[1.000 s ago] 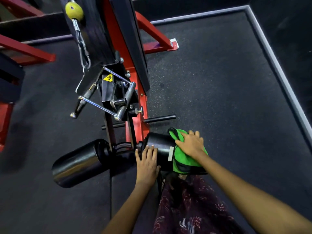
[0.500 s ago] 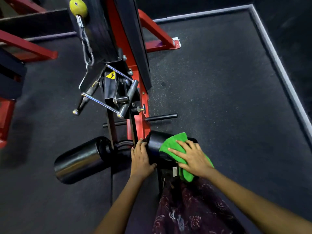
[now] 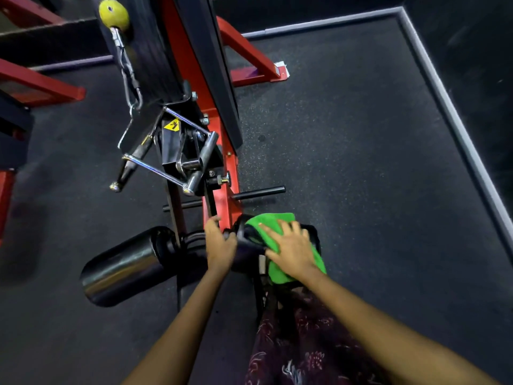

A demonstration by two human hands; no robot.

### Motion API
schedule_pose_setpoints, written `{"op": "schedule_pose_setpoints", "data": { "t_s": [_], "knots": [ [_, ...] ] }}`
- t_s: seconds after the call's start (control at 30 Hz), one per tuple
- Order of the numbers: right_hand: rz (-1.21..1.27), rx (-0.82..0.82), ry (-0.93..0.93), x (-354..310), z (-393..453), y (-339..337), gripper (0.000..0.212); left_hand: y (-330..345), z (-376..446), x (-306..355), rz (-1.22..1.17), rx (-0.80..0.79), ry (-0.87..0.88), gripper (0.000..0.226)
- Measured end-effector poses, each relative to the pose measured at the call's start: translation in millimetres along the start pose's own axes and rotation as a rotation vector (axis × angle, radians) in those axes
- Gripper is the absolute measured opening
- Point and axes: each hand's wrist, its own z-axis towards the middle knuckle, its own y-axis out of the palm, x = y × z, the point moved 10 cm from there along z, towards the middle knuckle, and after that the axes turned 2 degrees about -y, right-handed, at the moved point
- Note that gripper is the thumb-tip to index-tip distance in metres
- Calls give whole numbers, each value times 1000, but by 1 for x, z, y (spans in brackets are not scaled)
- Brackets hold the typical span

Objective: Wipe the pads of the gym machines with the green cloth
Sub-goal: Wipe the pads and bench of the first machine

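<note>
1. Head view looks down on a red-framed gym machine (image 3: 222,168) standing on dark rubber flooring (image 3: 361,162), with two black roller pads low in the frame, one either side of the frame post.
2. The right roller pad (image 3: 244,234) lies just below centre, its long axis running roughly left to right across the picture, and most of it is covered.
3. The green cloth (image 3: 277,223) is draped over that pad, spreading from the pad's upper edge down to its lower right side, where a fold hangs near the patterned garment (image 3: 305,351).
4. The right hand (image 3: 291,245) lies flat on the cloth with fingers spread and nearly straight, pointing toward the upper left of the frame; the forearm comes in from the lower right corner.
5. The left hand (image 3: 219,240) sits at the pad's inner end beside the red post, blurred, fingers loosely bent toward the top of the frame; I cannot tell whether it grips anything.
6. The left roller pad (image 3: 122,268) sits at lower left, its long axis tilted from lower left to upper right, shiny and uncovered.
7. A chrome handle (image 3: 172,159) hangs above the pads, and a yellow ball (image 3: 113,13) sits at the upper left.
</note>
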Motion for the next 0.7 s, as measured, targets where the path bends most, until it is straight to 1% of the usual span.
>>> {"op": "schedule_pose_setpoints", "data": {
  "t_s": [0.07, 0.13, 0.2, 0.27, 0.3, 0.33, 0.43, 0.47, 0.5, 0.53, 0.6, 0.67, 0.7],
  "knots": [
    [51, 10, 181, 48, -12, 3, 63, 19, 1, 18, 142, -118, 90, 55],
    [146, 19, 368, 86, -25, 5, 61, 43, -2, 27, 302, -248, 141, 71],
    [273, 21, 519, 103, -28, 7, 59, 63, -6, 22, 449, -356, 99, 88],
    [262, 10, 609, 103, -21, 4, 55, 75, -11, 15, 558, -419, 56, 99],
    [216, 2, 616, 96, -16, 1, 54, 79, -14, 12, 620, -436, 69, 105],
    [173, -8, 583, 85, -7, -1, 53, 80, -17, 11, 685, -441, 99, 109],
    [91, -44, 314, 38, 23, -4, 51, 76, -23, 8, 804, -415, 190, 112],
    [92, -63, 240, 26, 32, -3, 51, 73, -26, 7, 835, -396, 221, 111],
    [106, -93, 203, 22, 40, -1, 51, 72, -29, 6, 866, -378, 246, 109],
    [128, -128, 203, 24, 48, 1, 52, 71, -33, 7, 890, -364, 264, 108],
    [192, -201, 287, 36, 60, 8, 52, 71, -44, 6, 934, -357, 286, 109],
    [212, -248, 365, 41, 67, 11, 50, 69, -54, 3, 964, -319, 319, 119],
    [205, -243, 374, 37, 69, 11, 49, 67, -57, -2, 951, -292, 331, 122]
  ]
}}
